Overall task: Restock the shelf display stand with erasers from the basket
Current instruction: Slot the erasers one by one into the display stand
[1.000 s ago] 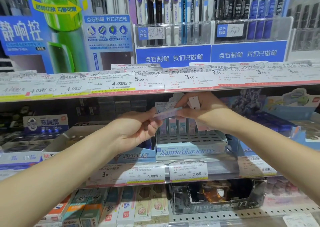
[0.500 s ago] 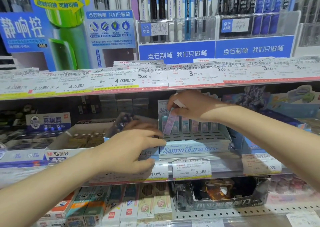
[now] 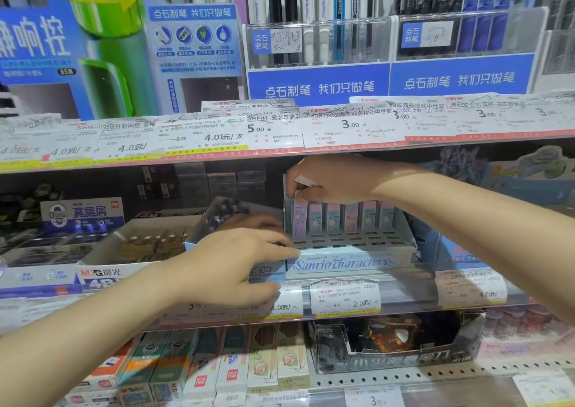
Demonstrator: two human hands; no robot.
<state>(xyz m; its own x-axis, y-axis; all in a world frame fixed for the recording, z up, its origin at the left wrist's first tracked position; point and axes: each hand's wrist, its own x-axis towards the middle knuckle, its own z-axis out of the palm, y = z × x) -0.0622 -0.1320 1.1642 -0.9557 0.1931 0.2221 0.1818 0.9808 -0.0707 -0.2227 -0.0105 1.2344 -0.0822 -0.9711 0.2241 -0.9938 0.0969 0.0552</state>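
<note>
A pale blue display stand (image 3: 348, 262) marked "Sanrio characters" sits on the middle shelf, with a slotted grid floor. A row of pastel erasers (image 3: 351, 220) stands upright along its back. My right hand (image 3: 333, 181) reaches in under the upper shelf and pinches the top of a purple eraser (image 3: 299, 220) standing in the stand's far left slot; another small white piece shows between its fingers. My left hand (image 3: 239, 266) rests with straight fingers on the blue box beside the stand's front left corner. The basket is out of view.
The upper shelf edge (image 3: 280, 139) with price tags hangs just above my right hand. A white M&G box (image 3: 102, 274) sits left of the stand, blue boxes (image 3: 460, 251) to its right. A dark display box (image 3: 392, 344) and boxed packs (image 3: 217, 369) fill the lower shelf.
My right hand took the purple eraser from my left hand, swung it upright and lowered it into the left slot. My left hand dropped to the box front beside the stand.
</note>
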